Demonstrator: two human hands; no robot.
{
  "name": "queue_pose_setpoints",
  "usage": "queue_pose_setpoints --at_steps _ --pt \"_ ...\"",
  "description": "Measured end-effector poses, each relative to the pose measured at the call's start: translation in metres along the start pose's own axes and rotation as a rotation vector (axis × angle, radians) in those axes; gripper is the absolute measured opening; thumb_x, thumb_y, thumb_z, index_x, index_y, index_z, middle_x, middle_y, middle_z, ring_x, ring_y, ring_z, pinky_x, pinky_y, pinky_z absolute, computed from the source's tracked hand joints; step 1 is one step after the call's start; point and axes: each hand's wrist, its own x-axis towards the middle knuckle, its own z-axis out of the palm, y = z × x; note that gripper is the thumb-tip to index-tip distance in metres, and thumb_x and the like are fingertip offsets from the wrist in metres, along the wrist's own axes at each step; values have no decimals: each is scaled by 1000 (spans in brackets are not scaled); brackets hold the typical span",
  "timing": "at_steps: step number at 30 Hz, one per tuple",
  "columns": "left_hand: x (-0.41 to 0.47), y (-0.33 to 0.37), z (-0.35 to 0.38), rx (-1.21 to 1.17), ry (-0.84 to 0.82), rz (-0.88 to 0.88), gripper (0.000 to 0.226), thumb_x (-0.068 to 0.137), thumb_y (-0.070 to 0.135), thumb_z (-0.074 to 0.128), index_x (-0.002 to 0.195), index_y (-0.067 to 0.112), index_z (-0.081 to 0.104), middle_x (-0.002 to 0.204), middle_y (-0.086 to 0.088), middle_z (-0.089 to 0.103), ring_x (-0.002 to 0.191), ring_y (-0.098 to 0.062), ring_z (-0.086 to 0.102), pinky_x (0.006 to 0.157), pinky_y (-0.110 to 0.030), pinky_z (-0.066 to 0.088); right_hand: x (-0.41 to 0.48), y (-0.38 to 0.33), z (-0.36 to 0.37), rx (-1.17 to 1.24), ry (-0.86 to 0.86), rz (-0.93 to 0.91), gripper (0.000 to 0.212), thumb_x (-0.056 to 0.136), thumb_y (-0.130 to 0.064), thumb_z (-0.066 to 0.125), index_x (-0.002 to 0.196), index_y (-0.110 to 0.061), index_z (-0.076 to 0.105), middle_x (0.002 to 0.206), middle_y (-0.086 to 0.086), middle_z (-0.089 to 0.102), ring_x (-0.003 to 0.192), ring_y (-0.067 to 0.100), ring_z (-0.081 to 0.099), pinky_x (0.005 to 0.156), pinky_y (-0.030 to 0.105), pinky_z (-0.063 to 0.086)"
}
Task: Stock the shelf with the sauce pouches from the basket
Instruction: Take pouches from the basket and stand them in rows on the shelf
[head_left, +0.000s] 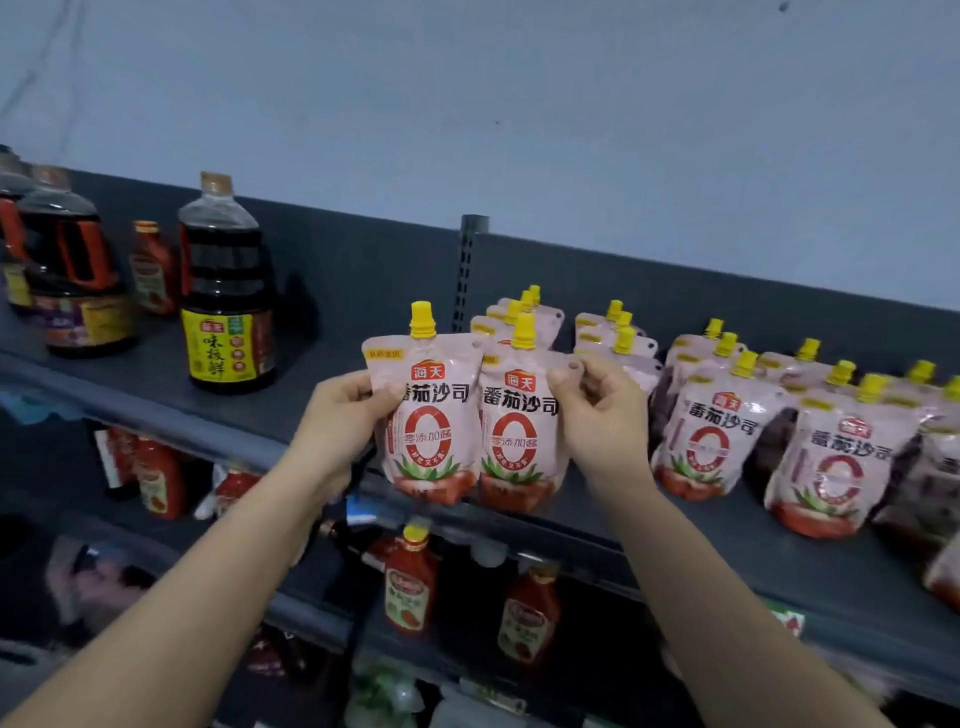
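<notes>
Two pink tomato sauce pouches with yellow caps stand side by side at the front of the dark top shelf (597, 512). My left hand (343, 415) grips the left pouch (428, 415) by its left edge. My right hand (602, 410) pinches the right pouch (517, 431) at its upper right corner. Behind them more pouches (519, 317) stand in a row. Further rows of the same pouches (717, 431) fill the shelf to the right. The basket is out of view.
Large dark soy sauce bottles (226, 291) stand on the shelf to the left, with bare shelf between them and the pouches. A slotted upright post (467, 270) rises behind the pouches. Red ketchup bottles (410, 582) sit on the shelf below.
</notes>
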Motion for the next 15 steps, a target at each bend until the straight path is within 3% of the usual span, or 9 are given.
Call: queue_pose_setpoints --at_steps 2,4,7,11,15 --pt "3 1 27 -14 -52 -11 15 94 9 55 92 11 71 79 -3 75 68 -15 69 56 -23 52 6 2 -27 -4 32 23 25 93 -22 56 69 -15 52 66 11 51 64 21 46 61 37 40" --pt "7 1 51 -10 -104 -19 16 94 9 55 94 11 71 83 -4 75 70 -15 70 57 -24 52 11 6 -51 -18 79 62 23 93 -18 58 70 -21 56 68 0 54 68 13 48 62 37 40" --pt "13 -1 87 -30 -183 -27 16 94 8 55 98 8 71 88 -7 75 75 -17 70 57 -22 53 15 10 -85 -76 122 40 18 91 -21 60 73 -19 61 74 7 62 73 16 56 68 46 50" --pt "19 -4 131 -26 -268 -37 15 93 9 57 98 2 69 90 -8 74 75 -17 70 57 -23 54 16 17 -126 -105 202 50 27 92 -13 61 69 -28 62 70 -8 63 70 9 58 66 31 48" --pt "17 -7 171 -37 -370 -50 12 93 10 57 89 8 69 77 4 75 70 -10 70 60 -23 54 13 22 -163 -105 253 98 27 93 -12 61 69 -24 63 69 -6 65 69 10 58 65 28 48"
